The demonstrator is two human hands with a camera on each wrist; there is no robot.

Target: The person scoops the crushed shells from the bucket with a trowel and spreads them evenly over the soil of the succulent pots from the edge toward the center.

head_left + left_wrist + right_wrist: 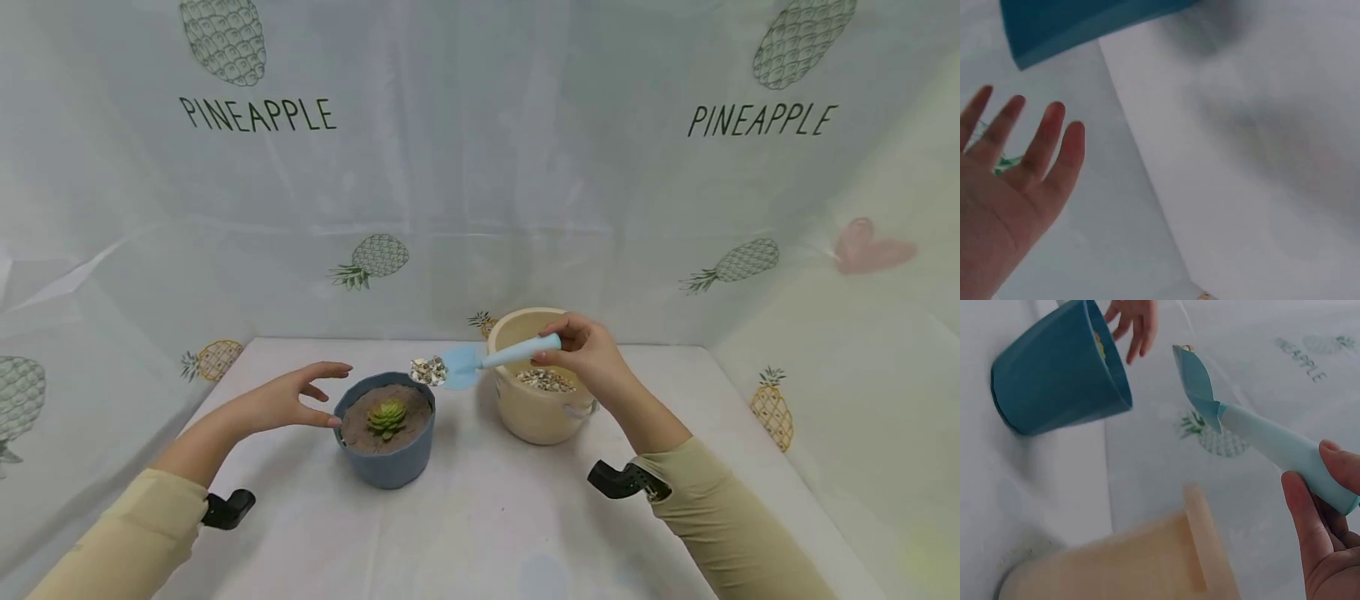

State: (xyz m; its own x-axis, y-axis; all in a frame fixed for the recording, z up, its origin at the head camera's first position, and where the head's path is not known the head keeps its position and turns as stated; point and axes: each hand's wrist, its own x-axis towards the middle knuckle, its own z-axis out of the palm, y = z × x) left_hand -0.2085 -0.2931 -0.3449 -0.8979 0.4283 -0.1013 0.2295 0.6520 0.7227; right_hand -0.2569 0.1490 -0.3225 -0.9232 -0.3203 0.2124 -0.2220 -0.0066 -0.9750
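Observation:
My right hand (588, 350) grips the handle of a light blue trowel (517, 352), its blade pointing left and loaded with small mixed pebbles (429, 371). The pebbles hang just beyond the right rim of a blue pot (390, 468). Inside that pot, a green succulent (387, 418) stands in brown soil (412, 408). At the pot's left side is my left hand (288, 400), fingers spread and thumb at the rim; whether the thumb touches cannot be told. In the left wrist view its fingers (1041, 140) are apart and hold nothing.
A cream bucket (536, 421) with more pebbles (546, 381) in its bottom stands right of the pot, beneath my right hand. White cloth (465, 533) covers the table. Behind and at the sides hang curtains (480, 167) with pineapple prints.

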